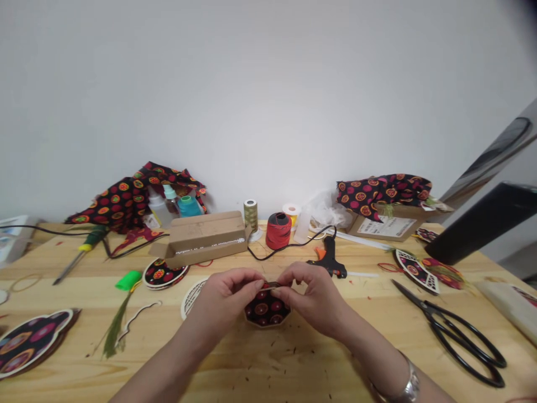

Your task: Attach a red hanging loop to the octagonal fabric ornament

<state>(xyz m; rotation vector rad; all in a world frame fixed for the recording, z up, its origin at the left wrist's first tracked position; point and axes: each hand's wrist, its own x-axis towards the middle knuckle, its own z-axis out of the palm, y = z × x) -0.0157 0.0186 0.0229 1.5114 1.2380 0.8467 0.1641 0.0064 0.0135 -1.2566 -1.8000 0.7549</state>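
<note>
Both my hands meet over the middle of the wooden table [268,364]. Between them is a small octagonal piece covered in black fabric with red and orange dots [267,310]. My left hand [224,299] pinches its upper left edge with closed fingers. My right hand [312,296] pinches the upper right edge, fingers curled. A silver bracelet [410,386] shows on my right wrist. A white openwork disc [192,296] lies just left of my left hand.
Black scissors [457,333] lie at the right. A black and orange glue gun [329,258], a red thread spool [278,230], a cardboard box [203,238] and glue bottles [176,207] stand behind. Dotted fabric [126,201], a screwdriver [81,252] and fabric-covered shapes [31,338] lie left.
</note>
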